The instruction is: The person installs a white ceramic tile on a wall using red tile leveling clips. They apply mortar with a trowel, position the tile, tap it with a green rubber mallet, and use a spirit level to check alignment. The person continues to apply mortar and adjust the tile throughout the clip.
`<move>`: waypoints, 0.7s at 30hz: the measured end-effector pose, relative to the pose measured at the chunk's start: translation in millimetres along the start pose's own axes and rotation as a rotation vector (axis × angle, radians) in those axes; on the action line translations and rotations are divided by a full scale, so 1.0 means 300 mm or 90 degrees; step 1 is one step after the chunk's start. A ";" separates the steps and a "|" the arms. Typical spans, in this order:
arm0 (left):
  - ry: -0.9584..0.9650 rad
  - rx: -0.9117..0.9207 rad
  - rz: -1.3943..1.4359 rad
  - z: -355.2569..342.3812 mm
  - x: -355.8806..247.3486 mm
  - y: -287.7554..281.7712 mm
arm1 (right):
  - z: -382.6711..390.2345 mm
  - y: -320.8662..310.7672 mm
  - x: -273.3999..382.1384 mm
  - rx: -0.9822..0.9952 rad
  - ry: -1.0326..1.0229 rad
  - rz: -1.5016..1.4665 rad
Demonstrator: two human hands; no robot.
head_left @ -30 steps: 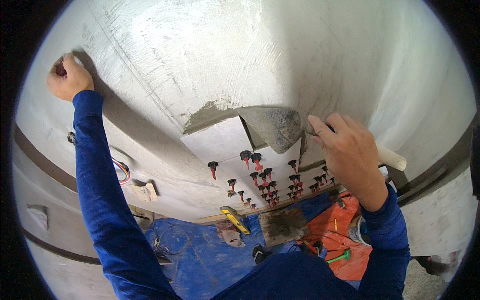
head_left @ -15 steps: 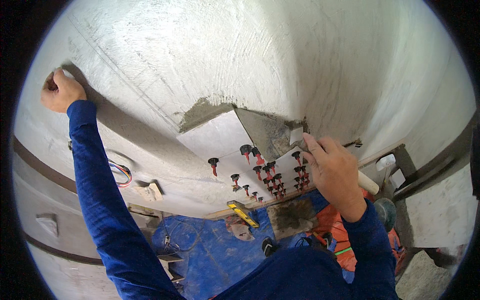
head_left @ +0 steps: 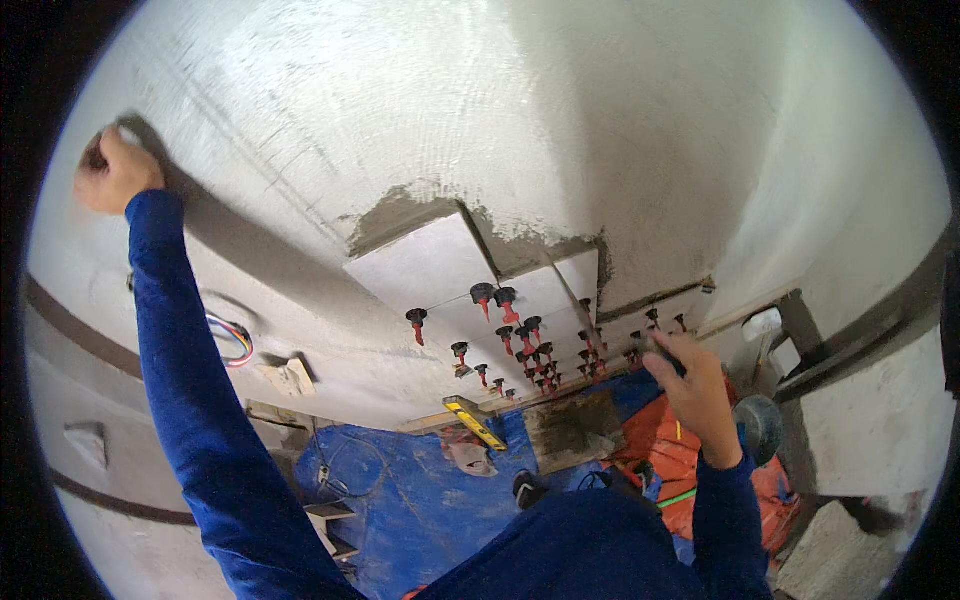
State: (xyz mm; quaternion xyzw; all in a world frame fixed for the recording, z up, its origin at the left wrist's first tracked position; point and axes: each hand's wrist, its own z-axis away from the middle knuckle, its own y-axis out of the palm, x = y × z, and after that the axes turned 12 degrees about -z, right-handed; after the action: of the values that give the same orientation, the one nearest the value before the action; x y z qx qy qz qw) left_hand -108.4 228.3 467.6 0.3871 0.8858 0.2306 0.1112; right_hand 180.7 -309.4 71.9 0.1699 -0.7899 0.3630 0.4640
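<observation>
The left hand (head_left: 115, 172) is raised high, fist pressed against the rough plastered wall (head_left: 420, 120), its grip curled shut; whether it holds anything I cannot tell. The right hand (head_left: 690, 385) hangs low, fingers curled around something dark, too hidden to name. Just left of that grip sit pale wall tiles (head_left: 430, 275) studded with red levelling clips (head_left: 505, 300). Below it lie a yellow level (head_left: 475, 422) and blue tarp (head_left: 400, 500).

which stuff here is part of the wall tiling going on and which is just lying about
In use: left hand braced on the plastered wall; right hand low by the tiles; red levelling clips; wet mortar edge.

Lying about: yellow level; blue tarp; orange bag; loose wall wires.
</observation>
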 end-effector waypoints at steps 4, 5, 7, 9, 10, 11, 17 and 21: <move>0.046 -0.077 -0.097 0.008 0.010 0.018 | 0.096 0.027 0.003 0.059 0.260 -0.361; 0.022 -0.053 -0.028 0.015 0.002 0.010 | 0.106 0.035 0.012 0.070 0.252 -0.379; -0.001 -0.011 0.007 0.017 -0.038 -0.005 | 0.121 0.045 0.032 0.108 0.232 -0.429; 0.069 -0.120 -0.129 0.015 -0.096 -0.027 | 0.128 0.064 0.046 0.096 0.256 -0.451; -0.116 0.020 0.002 0.058 -0.138 -0.045 | 0.121 0.076 0.045 0.099 0.247 -0.461; -0.159 0.025 0.071 0.057 -0.170 -0.058 | 0.113 0.087 0.043 0.106 0.263 -0.490; -0.104 -0.059 0.029 0.030 -0.243 -0.097 | 0.129 0.148 0.050 0.093 0.361 -0.548; -0.102 -0.084 0.055 0.032 -0.238 -0.107 | 0.156 0.195 0.082 0.125 0.364 -0.634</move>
State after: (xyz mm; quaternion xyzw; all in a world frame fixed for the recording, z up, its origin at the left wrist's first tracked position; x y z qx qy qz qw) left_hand -76.9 159.9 444.7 0.4338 0.8396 0.2610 0.1968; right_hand 104.2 -302.3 54.5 0.4587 -0.4209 0.2038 0.7555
